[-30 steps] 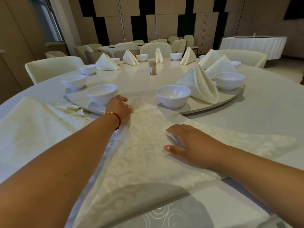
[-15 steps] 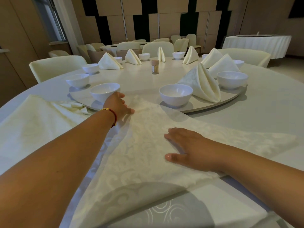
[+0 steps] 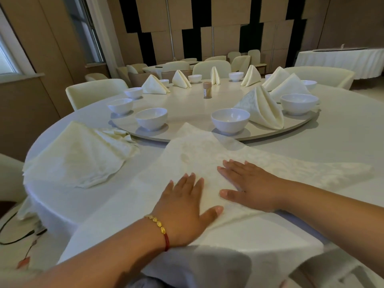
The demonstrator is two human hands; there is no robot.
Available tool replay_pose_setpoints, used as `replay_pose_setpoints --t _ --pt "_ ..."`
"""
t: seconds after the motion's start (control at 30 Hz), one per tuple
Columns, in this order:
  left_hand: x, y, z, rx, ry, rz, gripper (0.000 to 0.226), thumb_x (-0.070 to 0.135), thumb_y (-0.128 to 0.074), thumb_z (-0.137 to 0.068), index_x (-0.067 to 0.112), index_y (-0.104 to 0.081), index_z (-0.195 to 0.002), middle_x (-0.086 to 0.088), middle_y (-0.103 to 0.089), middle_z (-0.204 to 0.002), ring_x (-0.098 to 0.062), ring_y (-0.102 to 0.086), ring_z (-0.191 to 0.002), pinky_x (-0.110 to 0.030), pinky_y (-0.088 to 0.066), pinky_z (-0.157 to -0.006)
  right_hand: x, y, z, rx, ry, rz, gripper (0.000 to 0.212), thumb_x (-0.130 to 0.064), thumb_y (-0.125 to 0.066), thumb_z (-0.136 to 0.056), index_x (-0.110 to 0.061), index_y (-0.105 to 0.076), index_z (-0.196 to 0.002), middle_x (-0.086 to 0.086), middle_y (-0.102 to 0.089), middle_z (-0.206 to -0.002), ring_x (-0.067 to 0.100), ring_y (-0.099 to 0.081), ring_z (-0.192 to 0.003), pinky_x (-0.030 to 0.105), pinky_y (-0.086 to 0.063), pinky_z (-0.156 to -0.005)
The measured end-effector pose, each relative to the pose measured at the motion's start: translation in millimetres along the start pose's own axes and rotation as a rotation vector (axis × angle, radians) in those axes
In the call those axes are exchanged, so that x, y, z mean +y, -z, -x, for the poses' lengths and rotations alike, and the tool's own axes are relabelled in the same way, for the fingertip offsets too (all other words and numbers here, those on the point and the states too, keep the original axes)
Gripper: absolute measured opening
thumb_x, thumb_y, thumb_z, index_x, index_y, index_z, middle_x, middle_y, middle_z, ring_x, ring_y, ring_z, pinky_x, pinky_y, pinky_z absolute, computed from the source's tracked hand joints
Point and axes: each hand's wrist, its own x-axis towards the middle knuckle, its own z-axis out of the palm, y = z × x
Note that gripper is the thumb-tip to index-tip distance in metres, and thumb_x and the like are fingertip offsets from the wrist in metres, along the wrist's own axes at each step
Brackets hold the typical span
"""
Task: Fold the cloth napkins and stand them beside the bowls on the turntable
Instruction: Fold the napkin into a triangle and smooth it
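Both palms lie flat on the cloth napkin (image 3: 199, 163) at the near edge of the tabletop (image 3: 342, 146): the left hand (image 3: 182, 208) and the right hand (image 3: 251, 183) press side by side with straight, spread fingers, grasping nothing. The step in hand looks like smoothing the triangle's crease, so it would go best with even pressure swept outward from the middle toward each point, keeping the two layers' edges matched so the later folds stand crisp. The napkin is a pale cream damask with a faint scroll pattern, folded to a wide triangle; its far point overlaps the rim of the turntable (image 3: 291, 132) between two white bowls, its near part hangs over the table's edge. It looks thin and limp, likely to slide on the smooth tablecloth, so one palm should anchor it.
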Motion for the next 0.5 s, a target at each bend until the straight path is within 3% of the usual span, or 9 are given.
replay_pose_setpoints --t 0.3,0.5 --pt "-2.2 -6.4 2.9 0.036 -0.005 -0.028 0.076 0.067 -0.013 -0.092 0.026 0.007 -0.153 0.003 0.013 -0.16 -0.013 0.012 -0.147 -0.038 0.004 -0.12 -1.0 -2.3 2.0 0.019 -0.005 0.016 0.077 -0.067 -0.019 -0.092 -0.029 0.007 -0.154 -0.006 0.013 -0.161 0.007 0.014 -0.146 0.033 0.004 -0.12" --pt "-4.0 -6.7 11.3 0.059 -0.111 -0.009 0.065 0.059 -0.016 -0.096 0.032 0.004 -0.152 0.01 0.008 -0.16 -0.007 0.009 -0.146 -0.035 0.003 -0.12 -0.8 -3.2 2.1 0.025 -0.016 0.019 0.075 -0.066 -0.019 -0.094 -0.029 0.006 -0.154 -0.006 0.012 -0.161 0.007 0.014 -0.146 0.033 0.004 -0.12"
